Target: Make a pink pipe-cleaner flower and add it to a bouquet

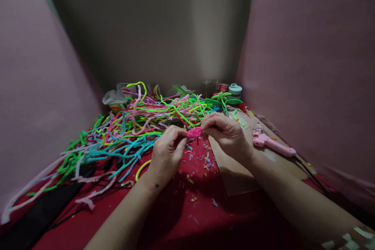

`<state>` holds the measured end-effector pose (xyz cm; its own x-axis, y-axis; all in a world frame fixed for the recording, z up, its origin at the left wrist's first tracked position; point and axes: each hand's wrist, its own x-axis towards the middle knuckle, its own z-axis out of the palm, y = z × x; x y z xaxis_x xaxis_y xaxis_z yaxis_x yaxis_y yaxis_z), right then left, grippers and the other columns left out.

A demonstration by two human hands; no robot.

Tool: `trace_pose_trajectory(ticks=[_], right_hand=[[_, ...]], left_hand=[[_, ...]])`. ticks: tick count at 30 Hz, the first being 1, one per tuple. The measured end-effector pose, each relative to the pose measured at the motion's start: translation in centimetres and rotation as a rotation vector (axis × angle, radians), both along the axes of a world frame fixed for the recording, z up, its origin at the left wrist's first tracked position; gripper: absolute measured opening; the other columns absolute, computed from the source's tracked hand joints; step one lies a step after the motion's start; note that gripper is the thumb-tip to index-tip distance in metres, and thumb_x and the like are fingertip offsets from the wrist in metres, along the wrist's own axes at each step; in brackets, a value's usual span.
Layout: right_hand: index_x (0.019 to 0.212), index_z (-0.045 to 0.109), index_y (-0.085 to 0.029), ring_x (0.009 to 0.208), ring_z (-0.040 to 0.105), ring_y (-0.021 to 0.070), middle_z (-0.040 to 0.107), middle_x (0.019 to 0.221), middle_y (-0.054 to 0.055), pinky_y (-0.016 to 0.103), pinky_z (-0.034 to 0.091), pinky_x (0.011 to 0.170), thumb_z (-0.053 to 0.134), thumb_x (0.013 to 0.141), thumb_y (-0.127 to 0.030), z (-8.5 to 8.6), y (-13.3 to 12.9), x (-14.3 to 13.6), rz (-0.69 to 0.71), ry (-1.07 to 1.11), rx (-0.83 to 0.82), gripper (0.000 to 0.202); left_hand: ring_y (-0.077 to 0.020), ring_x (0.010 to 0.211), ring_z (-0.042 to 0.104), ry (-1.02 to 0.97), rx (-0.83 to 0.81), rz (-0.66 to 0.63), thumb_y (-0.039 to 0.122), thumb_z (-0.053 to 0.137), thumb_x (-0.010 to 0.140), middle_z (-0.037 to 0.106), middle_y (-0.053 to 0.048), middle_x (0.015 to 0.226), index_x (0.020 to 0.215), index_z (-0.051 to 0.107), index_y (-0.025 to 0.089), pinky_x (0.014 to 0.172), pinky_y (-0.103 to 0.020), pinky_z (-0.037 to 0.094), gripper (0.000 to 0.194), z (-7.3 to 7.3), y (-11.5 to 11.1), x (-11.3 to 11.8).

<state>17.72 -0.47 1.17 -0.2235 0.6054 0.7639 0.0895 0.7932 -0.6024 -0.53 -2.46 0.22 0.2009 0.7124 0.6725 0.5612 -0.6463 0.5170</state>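
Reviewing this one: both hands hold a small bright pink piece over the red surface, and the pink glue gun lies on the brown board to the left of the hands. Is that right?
Not quite: the head view shows the pink glue gun on the brown board to the right of the hands. The rest stands.

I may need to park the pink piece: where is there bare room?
The red cloth between left forearm and right forearm, nearer the body than most scraps; also the brown board's near-left corner. Crowded: the fuzzy-stem pile beyond and left of the left hand. The glue gun takes board space.
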Motion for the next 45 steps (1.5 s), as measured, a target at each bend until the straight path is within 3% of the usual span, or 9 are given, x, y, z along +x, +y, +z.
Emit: trace_pose_trajectory(ticks=[8,13,18,24,45], right_hand=[[0.087,0.065,-0.019,0.070,0.057,0.0110,0.059,0.077,0.001,0.026,0.049,0.062,0.059,0.082,-0.011,0.1,-1.1,0.5,-0.005,-0.026,0.053,0.011],[0.083,0.065,-0.018,0.071,0.056,0.0115,0.057,0.079,0.002,0.028,0.050,0.062,0.057,0.083,-0.012,-0.3,-1.2,0.9,-0.003,-0.035,0.002,0.010],[0.094,0.063,-0.021,0.073,0.058,0.0124,0.057,0.081,0.002,0.029,0.052,0.064,0.060,0.082,-0.013,-0.6,-1.4,1.1,0.028,0.000,-0.088,0.015],[0.092,0.066,-0.021,0.076,0.057,0.0125,0.053,0.084,0.002,0.030,0.053,0.064,0.058,0.082,-0.009,-0.2,-2.2,1.3,0.045,-0.004,-0.070,0.017],[0.092,0.065,-0.023,0.078,0.057,0.0131,0.053,0.085,0.002,0.030,0.053,0.067,0.057,0.082,-0.008,0.0,-2.2,1.5,0.001,-0.072,0.005,0.020]], left_hand=[[-0.0135,0.072,0.055,0.073,0.085,-0.064,0.012,0.051,0.084,0.059,-0.005,0.076,0.080,0.059,0.014,0.067,-0.026,0.045,0.009,0.6,-0.7,0.2],[-0.0142,0.073,0.055,0.082,0.148,-0.072,0.010,0.051,0.083,0.059,-0.005,0.076,0.081,0.058,0.015,0.066,-0.027,0.046,0.008,0.5,-0.7,0.2],[-0.0153,0.074,0.055,0.114,0.233,-0.068,0.009,0.052,0.082,0.060,-0.007,0.077,0.086,0.059,0.013,0.066,-0.029,0.046,0.009,0.6,-1.0,0.3],[-0.0154,0.078,0.056,0.133,0.312,-0.066,0.005,0.055,0.080,0.061,-0.008,0.081,0.088,0.058,0.012,0.067,-0.028,0.048,0.011,0.9,-1.5,0.3],[-0.0120,0.076,0.057,0.153,0.320,-0.025,0.007,0.055,0.081,0.061,-0.006,0.083,0.087,0.057,0.013,0.066,-0.023,0.049,0.009,0.8,-1.7,0.4]])
